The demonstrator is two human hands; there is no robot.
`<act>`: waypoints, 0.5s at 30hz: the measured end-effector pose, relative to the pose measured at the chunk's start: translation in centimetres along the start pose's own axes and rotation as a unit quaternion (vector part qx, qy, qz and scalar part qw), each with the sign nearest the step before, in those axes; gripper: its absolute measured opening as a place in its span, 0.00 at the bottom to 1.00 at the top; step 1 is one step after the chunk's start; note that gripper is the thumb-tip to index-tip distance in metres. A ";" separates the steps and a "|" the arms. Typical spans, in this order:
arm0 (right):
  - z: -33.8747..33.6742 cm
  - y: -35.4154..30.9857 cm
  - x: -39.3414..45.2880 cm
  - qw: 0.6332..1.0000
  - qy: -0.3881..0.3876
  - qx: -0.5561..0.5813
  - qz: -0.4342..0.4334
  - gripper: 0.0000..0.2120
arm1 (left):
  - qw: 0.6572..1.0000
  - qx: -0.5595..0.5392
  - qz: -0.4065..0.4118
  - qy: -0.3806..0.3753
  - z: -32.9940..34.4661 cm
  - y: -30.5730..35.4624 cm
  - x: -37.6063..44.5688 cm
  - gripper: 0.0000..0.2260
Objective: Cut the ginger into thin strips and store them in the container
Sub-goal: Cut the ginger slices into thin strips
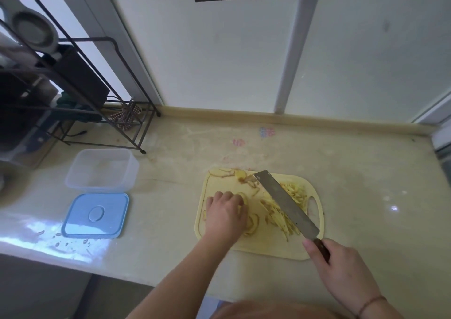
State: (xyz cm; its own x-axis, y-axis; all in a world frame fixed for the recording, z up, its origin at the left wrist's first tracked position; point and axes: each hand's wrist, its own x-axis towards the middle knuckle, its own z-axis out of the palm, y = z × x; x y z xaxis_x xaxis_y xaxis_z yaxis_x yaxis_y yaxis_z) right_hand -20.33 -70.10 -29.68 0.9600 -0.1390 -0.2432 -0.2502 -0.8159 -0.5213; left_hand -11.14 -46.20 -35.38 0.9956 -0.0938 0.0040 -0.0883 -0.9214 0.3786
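Ginger slices (245,203) are lying on the pale cutting board (268,248), sitting right under the fingertips of the left hand (225,215), whose fingers are curling down onto them and pinning them flat. More slices are peeking out just to the right of that hand. The right hand (341,267) is wrapping closed around the dark handle of the cleaver (285,203), whose broad blade is slanting away from that hand across the board, between the two hands. Ginger strips (278,218) are lying along the blade's left edge, and another heap is sitting beyond the blade on its right side. Peel scraps (244,176) are resting past the left hand at the board's far edge. Well out to the left of the left hand, the clear container (102,170) is standing open on the counter (170,245), with its blue lid (96,215) lying flat just nearer.
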 end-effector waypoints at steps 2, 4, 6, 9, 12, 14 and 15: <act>-0.1 0.0 0.1 1.000 -0.001 0.007 0.005 0.30 | 0.997 0.050 0.008 -0.061 0.3 1.3 -1.8 0.08; -0.2 -0.2 0.2 1.000 -0.010 0.009 0.010 0.27 | 0.992 0.078 -0.015 -0.103 0.4 2.6 -2.4 0.11; -0.2 -0.3 0.2 1.000 -0.014 0.009 0.008 0.26 | 0.989 0.078 -0.043 -0.116 0.4 3.4 -2.4 0.09; 0.0 -0.2 0.1 1.000 -0.014 0.005 0.002 0.33 | 0.986 0.060 -0.096 -0.126 0.1 3.8 -1.9 0.05; 0.2 0.0 0.1 1.000 -0.013 -0.006 -0.004 0.43 | 0.981 0.061 -0.110 -0.145 0.1 3.9 -1.6 0.05; 0.2 0.1 0.2 1.000 -0.019 -0.006 0.000 0.45 | 0.980 0.066 -0.107 -0.152 0.1 4.2 -1.5 0.07; 0.2 0.2 0.2 1.000 -0.020 -0.007 0.002 0.45 | 0.980 0.066 -0.106 -0.153 0.1 4.2 -1.5 0.09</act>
State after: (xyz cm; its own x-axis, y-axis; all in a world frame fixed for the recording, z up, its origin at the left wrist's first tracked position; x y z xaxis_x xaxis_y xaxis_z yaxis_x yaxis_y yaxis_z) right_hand -20.24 -70.15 -29.99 0.9533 -0.1195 -0.2773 -0.2512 -0.8236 -0.5085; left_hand -13.04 -49.96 -33.90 0.9374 0.0141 -0.3480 0.0954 -0.9714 0.2176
